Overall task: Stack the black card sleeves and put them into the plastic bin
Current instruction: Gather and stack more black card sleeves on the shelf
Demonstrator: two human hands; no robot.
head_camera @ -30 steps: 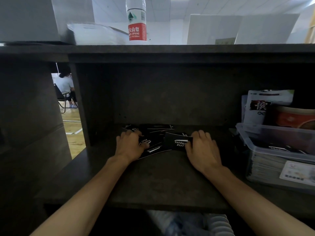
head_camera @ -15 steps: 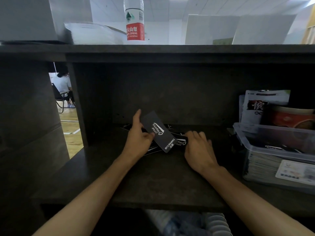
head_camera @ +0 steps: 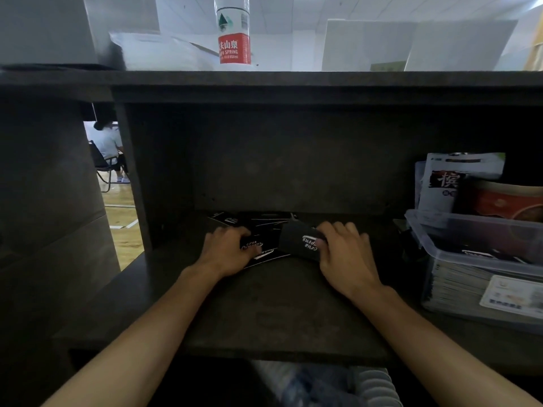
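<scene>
Several black card sleeves [head_camera: 264, 223] with white script lie scattered on the dark desk [head_camera: 282, 312], back in its recess. My left hand [head_camera: 227, 251] rests on a sleeve [head_camera: 253, 247] at the left of the pile, fingers curled over it. My right hand [head_camera: 345, 254] grips a small stack of black sleeves [head_camera: 301, 240], thumb on its face. The clear plastic bin [head_camera: 482, 259] stands at the right, with black sleeves inside it.
White snack packets [head_camera: 446, 183] and a red bowl [head_camera: 511, 201] sit behind the bin. A water bottle [head_camera: 233, 33] stands on the shelf above. The shelf's top and left wall close in the recess. A person sits on a chair far left.
My left hand had lifted one sleeve, passed it onto the stack in my right hand, and has come back down onto the pile. My right hand's stack has tilted up slightly.
</scene>
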